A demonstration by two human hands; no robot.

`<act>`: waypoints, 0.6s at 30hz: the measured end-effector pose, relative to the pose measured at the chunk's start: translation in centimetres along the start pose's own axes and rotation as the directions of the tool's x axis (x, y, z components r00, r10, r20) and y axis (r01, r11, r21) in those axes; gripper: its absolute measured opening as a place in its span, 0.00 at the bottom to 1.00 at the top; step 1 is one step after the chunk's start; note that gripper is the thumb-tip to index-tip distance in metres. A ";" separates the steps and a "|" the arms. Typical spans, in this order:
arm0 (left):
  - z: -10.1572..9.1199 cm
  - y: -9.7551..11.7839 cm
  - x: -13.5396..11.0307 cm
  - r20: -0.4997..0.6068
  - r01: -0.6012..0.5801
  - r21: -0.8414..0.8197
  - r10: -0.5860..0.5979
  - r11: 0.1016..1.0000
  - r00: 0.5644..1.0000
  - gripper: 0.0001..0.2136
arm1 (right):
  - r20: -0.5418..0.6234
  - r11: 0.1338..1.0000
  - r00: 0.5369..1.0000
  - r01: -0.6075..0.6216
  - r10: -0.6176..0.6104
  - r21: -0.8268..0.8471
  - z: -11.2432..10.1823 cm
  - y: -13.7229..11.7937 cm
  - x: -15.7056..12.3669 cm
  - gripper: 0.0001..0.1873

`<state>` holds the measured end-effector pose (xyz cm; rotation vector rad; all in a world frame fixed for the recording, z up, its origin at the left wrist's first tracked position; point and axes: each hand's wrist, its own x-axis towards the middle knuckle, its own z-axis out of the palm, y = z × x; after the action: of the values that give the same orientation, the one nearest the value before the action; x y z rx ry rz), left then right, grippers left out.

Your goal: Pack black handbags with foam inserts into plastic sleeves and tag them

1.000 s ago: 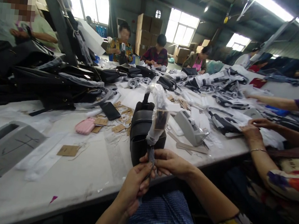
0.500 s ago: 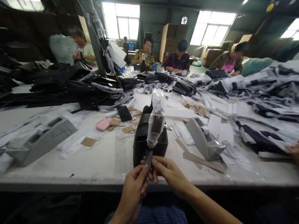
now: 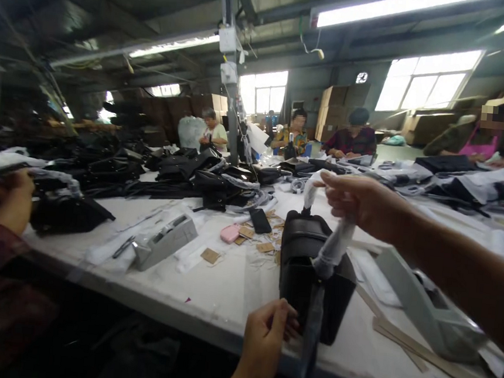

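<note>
A black handbag (image 3: 300, 270) stands on the white table in front of me. Its handle (image 3: 334, 246) is wrapped in clear plastic, and my right hand (image 3: 350, 203) is closed around the top of it, above the bag. A dark strap (image 3: 311, 341) in clear film hangs down the bag's near side and past the table edge. Beside that strap, at the bag's lower left, is my left hand (image 3: 268, 331). Its thumb and fingers are pinched together; what is between them is too small to make out.
Grey tape dispensers stand left (image 3: 165, 243) and right (image 3: 431, 305) of the bag. A pink case (image 3: 230, 233), a phone (image 3: 260, 220) and cardboard tags (image 3: 209, 256) lie behind. A co-worker's hand (image 3: 15, 200) handles another black bag at left. Bags are piled further back.
My right hand has moved up from the strap to the wrapped handle. My left hand has come off the strap to the bag's lower left. The view has swung left and upward.
</note>
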<state>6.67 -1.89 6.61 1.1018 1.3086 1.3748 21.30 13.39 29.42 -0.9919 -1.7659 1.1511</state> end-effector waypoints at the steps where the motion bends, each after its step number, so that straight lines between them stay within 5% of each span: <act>1: -1.3 0.7 0.3 -0.090 -0.067 0.043 0.070 0.997 0.993 0.24 | -0.020 0.998 1.000 -0.013 0.012 -0.065 -0.7 -1.1 0.5 0.25; 4: -4.9 2.5 1.2 -0.325 -0.291 0.313 0.389 0.904 0.862 0.15 | -0.059 0.979 0.998 -0.002 -0.011 -0.203 -3.5 -3.8 1.7 0.23; 7: -7.0 2.6 1.8 -0.277 -0.400 0.575 0.630 0.713 0.725 0.24 | -0.033 0.935 0.998 0.043 -0.058 -0.353 -6.0 -4.9 3.1 0.23; 8: -7.1 2.2 1.8 -0.237 -0.404 0.609 0.643 0.682 0.728 0.27 | -0.014 0.911 0.997 0.058 -0.070 -0.409 -6.4 -4.8 3.6 0.24; 10: -6.8 0.8 1.5 -0.149 -0.395 0.598 0.582 0.697 0.800 0.30 | 0.037 0.858 0.995 0.099 -0.093 -0.504 -6.2 -3.7 4.4 0.26; 14: -4.8 -2.2 0.1 0.032 -0.304 0.390 0.317 0.869 0.948 0.30 | 0.165 0.788 0.977 0.205 -0.133 -0.580 -3.2 0.8 4.6 0.21; 16: -4.1 -3.0 -0.6 0.041 -0.229 0.297 0.227 0.927 0.973 0.28 | 0.078 0.723 0.958 0.260 -0.276 -0.640 -1.2 3.2 2.9 0.16; 18: -3.7 -3.5 -1.0 0.013 -0.174 0.241 0.176 0.955 0.984 0.29 | -0.134 0.626 0.841 0.273 -0.524 -0.731 0.9 5.1 -0.6 0.15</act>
<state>3.36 -3.52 3.00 1.4063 1.4409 1.3734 21.70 13.97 24.25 -1.0314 -2.0142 -0.0261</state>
